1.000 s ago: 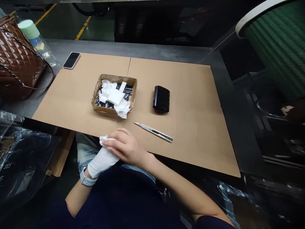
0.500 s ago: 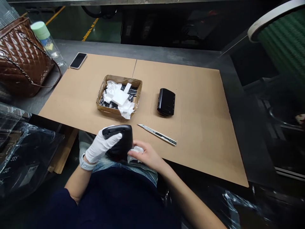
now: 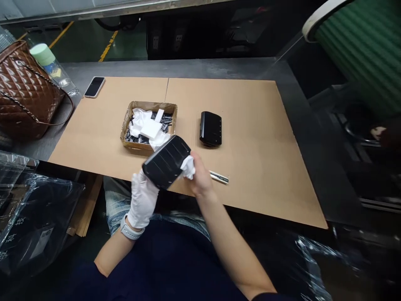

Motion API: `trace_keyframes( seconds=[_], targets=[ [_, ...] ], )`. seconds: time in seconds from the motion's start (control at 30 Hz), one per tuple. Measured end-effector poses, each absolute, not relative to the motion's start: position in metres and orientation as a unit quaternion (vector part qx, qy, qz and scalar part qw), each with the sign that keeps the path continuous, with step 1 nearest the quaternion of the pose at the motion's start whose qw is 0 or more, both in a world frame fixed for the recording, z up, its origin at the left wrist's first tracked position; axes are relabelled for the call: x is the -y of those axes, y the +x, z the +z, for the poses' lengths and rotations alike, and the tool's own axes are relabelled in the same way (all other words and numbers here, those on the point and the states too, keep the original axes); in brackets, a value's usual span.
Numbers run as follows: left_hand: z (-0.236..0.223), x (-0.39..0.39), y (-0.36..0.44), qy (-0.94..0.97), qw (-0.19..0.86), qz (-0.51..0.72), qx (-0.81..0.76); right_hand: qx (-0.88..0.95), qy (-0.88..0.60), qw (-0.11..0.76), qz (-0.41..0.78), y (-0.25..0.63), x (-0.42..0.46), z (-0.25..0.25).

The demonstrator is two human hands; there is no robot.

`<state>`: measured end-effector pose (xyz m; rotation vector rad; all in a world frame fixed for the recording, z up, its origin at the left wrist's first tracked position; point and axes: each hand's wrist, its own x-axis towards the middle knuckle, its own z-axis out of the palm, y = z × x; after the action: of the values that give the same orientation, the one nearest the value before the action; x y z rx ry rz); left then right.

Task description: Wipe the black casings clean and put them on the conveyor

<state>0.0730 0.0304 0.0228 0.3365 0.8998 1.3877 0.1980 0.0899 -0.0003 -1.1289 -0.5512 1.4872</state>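
Brown cardboard (image 3: 257, 167) covers my dark grey bench (image 3: 125, 69). Above its near edge, my white-gloved left hand (image 3: 142, 200) grips a ridged black plastic case (image 3: 166, 163); my bare right hand (image 3: 201, 177) pinches a crumpled white wipe (image 3: 188, 167) against it. Smooth glove fabric could let the case slip, perhaps onto the slim white, partly hidden cutter (image 3: 220, 177). A taped brown carton (image 3: 135, 146) holds crumpled white wads (image 3: 137, 119), a white block (image 3: 151, 128) and small black parts (image 3: 166, 119).

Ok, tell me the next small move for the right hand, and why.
I'd probably draw the crumpled white cloth lightly along the black part: the bare right hand grips the cloth at the part's right-hand corner, while the gloved left hand supports the part from its lower left.
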Motion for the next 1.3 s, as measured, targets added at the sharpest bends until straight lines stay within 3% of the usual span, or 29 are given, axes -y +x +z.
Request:
trace_keyframes(
  seconds=[0.23,0.5,1.3],
  targets=[
    [0.033,-0.029,0.069,0.205,0.773,0.5,-0.332,0.265,-0.482,0.494,0.673,0.231,-0.12,0.02],
    [0.043,-0.035,0.07,0.034,0.834,0.47,-0.287,0.228,-0.474,0.412,0.744,0.222,-0.115,0.01],
    [0.035,-0.037,0.071,0.108,0.797,0.506,-0.311,0.221,-0.465,0.468,0.719,0.212,-0.119,0.023]
  ],
)
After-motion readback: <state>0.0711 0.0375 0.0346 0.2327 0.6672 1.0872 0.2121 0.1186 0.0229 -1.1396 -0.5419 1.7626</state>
